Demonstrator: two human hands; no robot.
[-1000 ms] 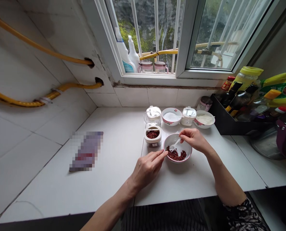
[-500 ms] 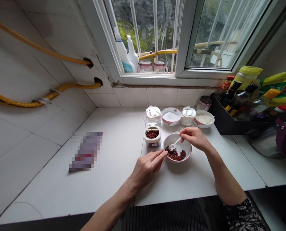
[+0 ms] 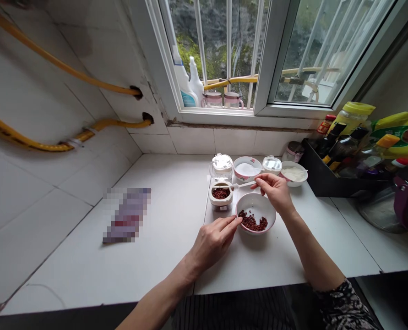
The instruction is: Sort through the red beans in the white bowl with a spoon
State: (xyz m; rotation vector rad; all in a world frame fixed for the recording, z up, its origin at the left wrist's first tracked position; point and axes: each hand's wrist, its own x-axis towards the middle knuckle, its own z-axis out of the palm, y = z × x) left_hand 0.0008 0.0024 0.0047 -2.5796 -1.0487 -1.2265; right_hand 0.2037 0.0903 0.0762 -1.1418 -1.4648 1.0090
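Observation:
A small white spoon (image 3: pixel 244 185) is pinched by its handle in my right hand (image 3: pixel 274 190), its head at the edge of a seasoning jar (image 3: pixel 220 204). Dark reddish-brown grains that look like Sichuan peppercorns (image 3: pixel 220 194) fill this jar, and its clear lid (image 3: pixel 215 170) stands flipped back. In front of my right hand is a white bowl (image 3: pixel 272 208) with a pink rim, holding more of the same grains (image 3: pixel 253 222) at its bottom. My left hand (image 3: pixel 215 240) grips the bowl's near-left rim with its fingertips; the thumb is mostly hidden.
Behind stand a bowl of white powder (image 3: pixel 247 169), two white-lidded jars and a dish of pale contents (image 3: pixel 293 173). At right are a black box (image 3: pixel 322 176) of bottles and a metal pot (image 3: pixel 378 206). A blurred purple packet (image 3: pixel 128 215) lies at left.
My right hand has lifted the spoon out of the bowl and moved it up and left to the jar. My left hand stays at the bowl's rim. The view has shifted slightly.

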